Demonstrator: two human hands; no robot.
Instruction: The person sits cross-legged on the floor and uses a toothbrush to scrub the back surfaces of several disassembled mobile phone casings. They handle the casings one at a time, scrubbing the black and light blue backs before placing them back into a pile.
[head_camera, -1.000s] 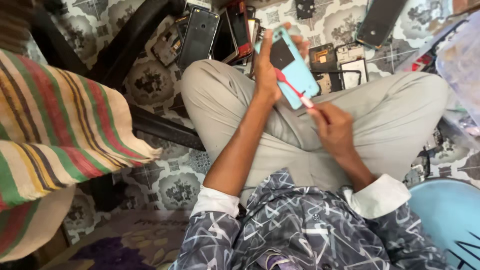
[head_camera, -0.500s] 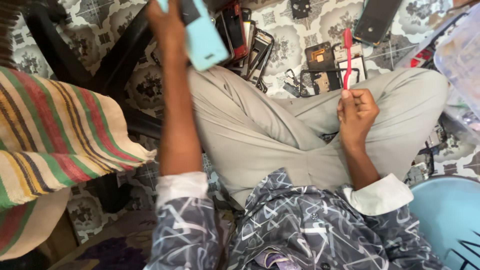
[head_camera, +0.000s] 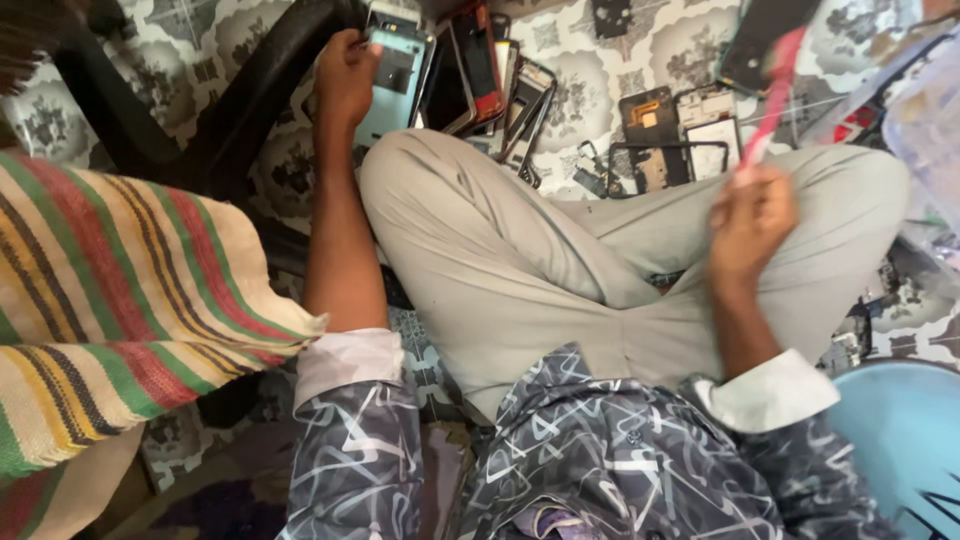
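I sit cross-legged in beige trousers. My left hand (head_camera: 347, 75) reaches forward past my left knee and grips a light blue phone (head_camera: 395, 75) by its edge, at a pile of phones on the floor. My right hand (head_camera: 750, 220) is raised over my right knee, blurred, and holds a thin red tool (head_camera: 772, 95) that points up and away from me.
A heap of dismantled phones and frames (head_camera: 490, 80) lies ahead of my knees, with more phone parts (head_camera: 670, 135) on the patterned floor. A striped cloth (head_camera: 110, 300) is at my left, a dark curved chair leg (head_camera: 230, 110) beyond it, a blue tub (head_camera: 900, 440) at my right.
My left hand took the blue phone away from my lap, up and to the left, and lowered it onto the phone pile. My right hand lifted with the red tool.
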